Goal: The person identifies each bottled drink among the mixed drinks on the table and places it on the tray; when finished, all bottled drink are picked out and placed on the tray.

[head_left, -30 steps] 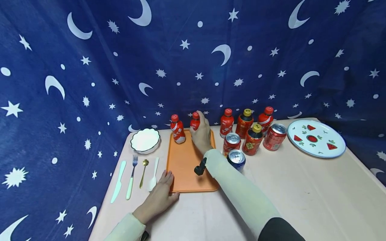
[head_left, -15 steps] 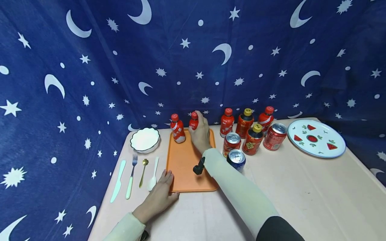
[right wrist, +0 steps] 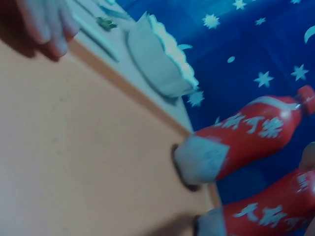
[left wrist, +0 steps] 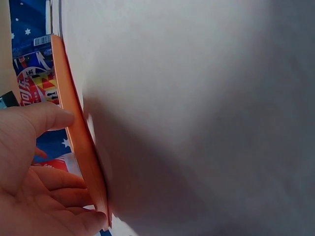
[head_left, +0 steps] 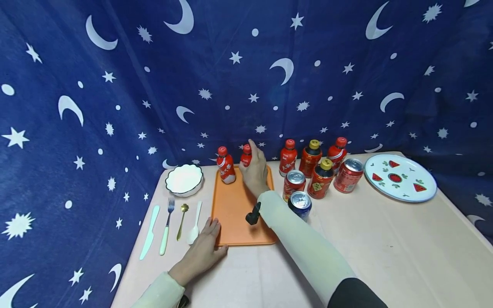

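An orange tray (head_left: 235, 209) lies on the table, its front rim (left wrist: 81, 132) showing in the left wrist view. My left hand (head_left: 200, 254) rests at its front left corner, thumb on the front rim and fingers along the left side. At the tray's back, my right hand (head_left: 255, 173) grips a red cola bottle (head_left: 245, 160), partly hidden by the hand in the head view. The bottle's base (right wrist: 211, 223) is at or just over the tray; contact is unclear. Left of it a matching red bottle (head_left: 226, 168) stands upright on the tray's back left corner.
Right of the tray stand red bottles (head_left: 287, 158), yellow-capped bottles (head_left: 321, 179), red cans (head_left: 349, 175) and a blue can (head_left: 300, 205). A watermelon-patterned plate (head_left: 412, 184) lies far right. At left are a scalloped bowl (head_left: 185, 179), knife (head_left: 149, 233), fork (head_left: 166, 226) and spoons (head_left: 195, 229).
The bottle in my right hand has shifted slightly left, nearer the other bottle on the tray. My left hand stays at the tray's corner.
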{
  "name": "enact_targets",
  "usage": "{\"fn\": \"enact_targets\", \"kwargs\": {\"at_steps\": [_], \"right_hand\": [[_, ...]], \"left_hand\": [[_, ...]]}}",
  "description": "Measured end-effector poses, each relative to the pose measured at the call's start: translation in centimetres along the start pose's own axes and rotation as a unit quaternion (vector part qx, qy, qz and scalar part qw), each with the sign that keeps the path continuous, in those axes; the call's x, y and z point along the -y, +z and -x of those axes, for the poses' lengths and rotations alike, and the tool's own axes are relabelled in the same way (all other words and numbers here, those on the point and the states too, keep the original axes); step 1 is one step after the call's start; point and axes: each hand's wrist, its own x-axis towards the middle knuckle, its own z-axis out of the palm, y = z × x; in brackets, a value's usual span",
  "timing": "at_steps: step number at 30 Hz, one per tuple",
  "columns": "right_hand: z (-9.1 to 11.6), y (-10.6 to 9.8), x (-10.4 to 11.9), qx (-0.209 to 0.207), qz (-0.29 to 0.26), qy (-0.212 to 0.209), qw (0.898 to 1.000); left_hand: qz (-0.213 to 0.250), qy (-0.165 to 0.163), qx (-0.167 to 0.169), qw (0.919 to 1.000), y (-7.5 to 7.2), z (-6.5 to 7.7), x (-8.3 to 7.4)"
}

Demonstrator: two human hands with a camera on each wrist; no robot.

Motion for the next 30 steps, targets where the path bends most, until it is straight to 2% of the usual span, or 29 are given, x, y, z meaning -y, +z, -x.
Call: {"fn": "enact_targets", "kwargs": {"at_steps": [4,8,13,18,21,24,30], "right_hand": [[-0.4,-0.7,1.0,-0.022,-0.017,-0.016,0.999],[-0.7,-1.6,1.9,-0.036,-0.023,-0.011,0.999],[-1.2,-2.9,3.1,-0.024,-0.022,-0.001,0.999],[-2.4,-5.1,4.2,-0.02,-0.032,-0.013,0.999],[-3.6,-7.1,4.2,-0.029,-0.029,-0.024,0.999],[-5.1,-10.0,3.5,-0.043,-0.022,-0.041,0.998],[-7.8,-16.8,0.0,-0.062,0.015,-0.062,0.996]], "left_hand": [[0.001,-0.002,0.0,1.0,0.0,-0.1,0.1],[0.006,0.0,0.0,1.0,0.1,-0.1,0.2],[0.007,-0.006,0.0,1.0,0.0,0.0,0.2],[0.009,-0.012,0.003,0.9999,-0.1,-0.1,0.2],[0.009,-0.011,0.004,0.9999,-0.1,-0.2,0.2],[0.014,-0.004,0.005,0.9999,0.0,-0.2,0.1],[0.015,-0.009,0.016,0.9997,0.0,-0.1,-0.2]]}}
